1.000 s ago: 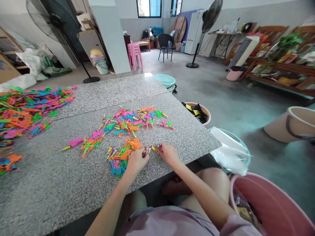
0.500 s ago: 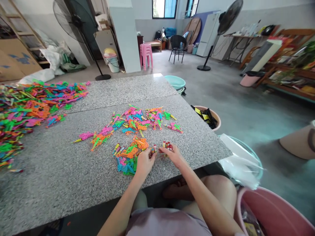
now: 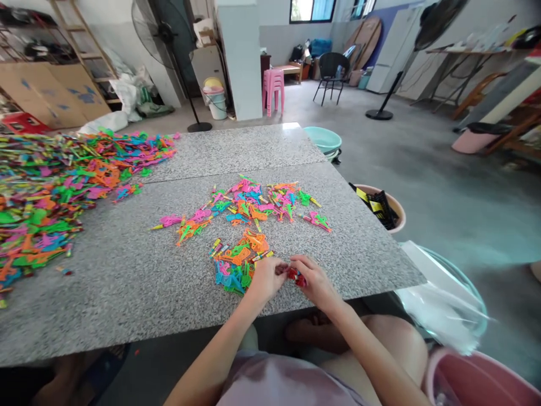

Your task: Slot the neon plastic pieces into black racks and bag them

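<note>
Above the near edge of the speckled stone table, my two hands meet. A bundle of small tubes with red ends sits between them. My right hand curls around the bundle. The closed fingers of my left hand touch its left side and partly hide what they hold. Just left of my left hand lies a small pile of orange, green, blue and pink plastic toy pieces, with several short yellow-banded tubes beside it. Farther back is a looser group of similar pieces.
A large heap of bright plastic pieces covers the table's left side. Off the right edge stand a tub with black and yellow items, a basin with clear plastic bags and a pink tub. Past the table stands a fan.
My hands, which were slightly apart with small tubes in each, have come together, and the tubes now show their red ends. The camera view has swung left.
</note>
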Available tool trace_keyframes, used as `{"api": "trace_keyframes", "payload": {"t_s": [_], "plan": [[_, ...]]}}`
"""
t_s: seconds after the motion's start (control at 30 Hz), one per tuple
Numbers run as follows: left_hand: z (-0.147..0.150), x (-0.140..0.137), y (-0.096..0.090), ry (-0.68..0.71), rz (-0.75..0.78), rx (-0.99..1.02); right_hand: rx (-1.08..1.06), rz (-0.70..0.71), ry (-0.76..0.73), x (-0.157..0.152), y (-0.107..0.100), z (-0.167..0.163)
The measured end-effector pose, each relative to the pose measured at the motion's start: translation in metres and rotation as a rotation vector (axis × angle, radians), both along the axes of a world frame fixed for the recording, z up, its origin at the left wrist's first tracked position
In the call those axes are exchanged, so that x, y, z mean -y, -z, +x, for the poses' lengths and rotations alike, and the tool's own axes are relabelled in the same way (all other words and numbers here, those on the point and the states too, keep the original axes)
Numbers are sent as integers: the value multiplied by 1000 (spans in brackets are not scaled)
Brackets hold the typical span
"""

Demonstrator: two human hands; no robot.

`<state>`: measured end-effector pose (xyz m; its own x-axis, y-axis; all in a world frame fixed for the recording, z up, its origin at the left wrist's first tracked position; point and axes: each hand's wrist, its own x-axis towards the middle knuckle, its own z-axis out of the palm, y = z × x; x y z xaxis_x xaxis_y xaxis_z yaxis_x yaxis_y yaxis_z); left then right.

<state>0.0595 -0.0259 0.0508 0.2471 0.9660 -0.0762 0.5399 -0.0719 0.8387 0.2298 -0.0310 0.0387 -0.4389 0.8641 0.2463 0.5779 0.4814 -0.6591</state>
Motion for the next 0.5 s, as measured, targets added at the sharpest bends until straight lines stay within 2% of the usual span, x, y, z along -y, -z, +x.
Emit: {"api": "trace_keyframes", "payload": {"t_s": [0.1, 0.17, 0.27, 0.33, 0.4, 0.5], "plan": [[-9, 1, 1, 31, -3, -13, 49, -4, 46, 0, 12, -2], [-32, -3, 1, -17, 30, -72, -28, -71, 143, -2, 19, -4], [-83, -20, 1, -169, 129, -227, -255, -200, 470, -10, 26, -5], [-112, -35, 3, -212, 176, -336, -416, -274, 643, -18, 28, -5], [-128, -45, 9, -168, 193, -417, -566, -389, 671, -25, 27, -5], [-124, -46, 23, -80, 219, -490, -729, -532, 576, -32, 26, -6]]}}
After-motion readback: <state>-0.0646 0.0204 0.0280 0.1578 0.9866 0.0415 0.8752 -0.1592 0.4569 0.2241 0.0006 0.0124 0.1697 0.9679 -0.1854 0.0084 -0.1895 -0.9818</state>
